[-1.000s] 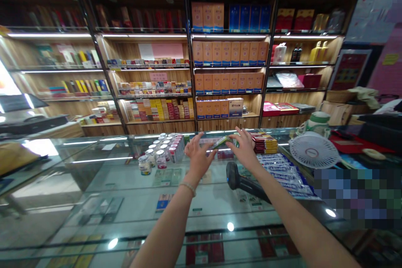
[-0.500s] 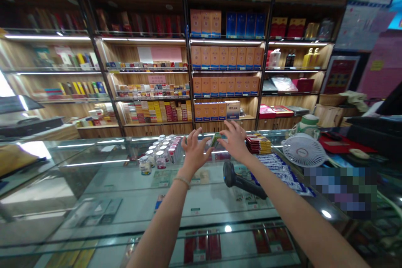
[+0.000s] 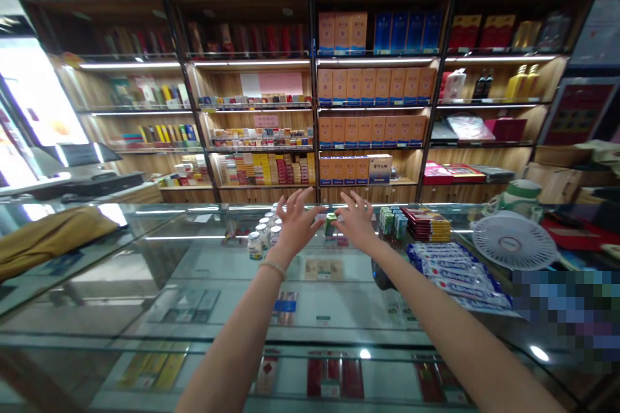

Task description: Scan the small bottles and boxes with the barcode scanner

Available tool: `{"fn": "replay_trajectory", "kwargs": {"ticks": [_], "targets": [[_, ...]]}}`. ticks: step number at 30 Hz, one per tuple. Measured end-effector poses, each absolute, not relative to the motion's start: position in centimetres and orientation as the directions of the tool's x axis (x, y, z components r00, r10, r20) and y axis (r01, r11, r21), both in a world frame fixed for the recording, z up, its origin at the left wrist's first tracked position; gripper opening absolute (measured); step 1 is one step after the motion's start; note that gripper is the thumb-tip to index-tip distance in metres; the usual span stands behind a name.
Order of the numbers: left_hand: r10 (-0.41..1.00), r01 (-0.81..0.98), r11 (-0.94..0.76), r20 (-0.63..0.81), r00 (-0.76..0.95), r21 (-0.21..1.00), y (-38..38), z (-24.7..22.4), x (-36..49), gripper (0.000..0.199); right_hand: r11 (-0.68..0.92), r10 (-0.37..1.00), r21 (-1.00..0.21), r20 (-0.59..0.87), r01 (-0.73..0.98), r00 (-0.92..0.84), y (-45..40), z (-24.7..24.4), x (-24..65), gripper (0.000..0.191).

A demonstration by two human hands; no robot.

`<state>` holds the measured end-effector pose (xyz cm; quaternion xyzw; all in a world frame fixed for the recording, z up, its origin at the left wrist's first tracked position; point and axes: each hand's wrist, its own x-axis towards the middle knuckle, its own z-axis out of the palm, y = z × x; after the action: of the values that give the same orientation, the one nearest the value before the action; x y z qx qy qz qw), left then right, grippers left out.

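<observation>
A small green container [image 3: 330,225] sits upright between my two hands, low over the glass counter; whether it rests on the glass is hard to see. My left hand [image 3: 296,222] has its thumb and index finger at the container's left side, other fingers spread upward. From the right, my right hand [image 3: 357,221] pinches it, remaining fingers raised. Left of my hands stand white-lidded bottles [image 3: 256,245], partly covered by my left hand. On the right are similar green and blue small containers [image 3: 387,222]. A dark handheld scanner [image 3: 380,273] is mostly hidden under my right forearm.
Red and yellow packs [image 3: 426,226] are stacked at the right, behind blue-white packets [image 3: 455,268]. A white fan [image 3: 514,242] stands farther right. Mustard cloth [image 3: 53,239] lies on the left counter. Shelves hold orange boxes [image 3: 372,132]. Flat packs [image 3: 334,374] lie beneath the glass.
The view has swung left, so the scene sits farther right. The green container has gone from tilted to upright between my hands. Small green and blue containers now show beside my right hand.
</observation>
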<state>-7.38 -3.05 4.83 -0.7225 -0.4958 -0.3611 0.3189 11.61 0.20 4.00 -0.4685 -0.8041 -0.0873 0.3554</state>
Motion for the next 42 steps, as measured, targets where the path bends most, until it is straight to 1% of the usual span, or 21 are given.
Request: {"fn": "replay_trajectory", "kwargs": {"ticks": [6, 10, 12, 17, 20, 25, 30, 34, 36, 42], "targets": [[0.559, 0.954, -0.274, 0.787, 0.263, -0.124, -3.1, 4.4, -9.9, 0.031, 0.532, 0.723, -0.208, 0.616, 0.821, -0.313, 1.6, 2.2, 7.8, 0.018], [0.57, 0.961, -0.249, 0.783, 0.248, -0.123, -3.1, 4.1, -11.6, 0.035, 0.503, 0.768, -0.231, 0.561, 0.833, -0.308, 2.8, 1.1, 5.6, 0.019], [0.568, 0.964, -0.234, 0.787, 0.24, -0.126, -3.0, 3.9, -12.2, 0.033, 0.497, 0.782, -0.235, 0.537, 0.835, -0.314, 3.3, 0.5, 4.7, 0.02], [0.576, 0.966, -0.206, 0.779, 0.25, -0.158, -2.5, 3.4, -13.0, 0.022, 0.485, 0.8, -0.256, 0.516, 0.836, -0.306, 4.6, -0.5, 3.2, 0.021], [0.581, 0.963, -0.202, 0.771, 0.263, -0.177, -1.9, 3.1, -13.3, 0.023, 0.482, 0.808, -0.268, 0.505, 0.834, -0.304, 5.4, -0.7, 2.6, 0.02], [0.6, 0.964, -0.202, 0.757, 0.26, -0.172, -0.6, 2.6, -13.4, 0.025, 0.477, 0.811, -0.273, 0.502, 0.835, -0.3, 6.6, -1.3, 1.9, 0.021], [0.644, 0.963, -0.214, 0.718, 0.265, -0.164, 0.1, 2.0, -13.6, 0.027, 0.462, 0.817, -0.331, 0.52, 0.823, -0.249, 6.9, -2.7, 1.4, 0.026], [0.651, 0.961, -0.23, 0.709, 0.27, -0.155, 0.2, 1.8, -13.7, 0.031, 0.439, 0.822, -0.372, 0.533, 0.817, -0.199, 6.7, -4.0, 1.4, 0.037], [0.649, 0.958, -0.238, 0.708, 0.278, -0.158, 0.2, 1.7, -13.7, 0.032, 0.407, 0.839, -0.39, 0.518, 0.826, -0.169, 6.5, -4.9, 1.4, 0.04], [0.666, 0.953, -0.232, 0.683, 0.302, -0.196, 0.7, 1.3, -13.4, 0.024, 0.357, 0.88, -0.401, 0.447, 0.844, -0.16, 6.4, -6.3, 1.3, 0.024]]}}
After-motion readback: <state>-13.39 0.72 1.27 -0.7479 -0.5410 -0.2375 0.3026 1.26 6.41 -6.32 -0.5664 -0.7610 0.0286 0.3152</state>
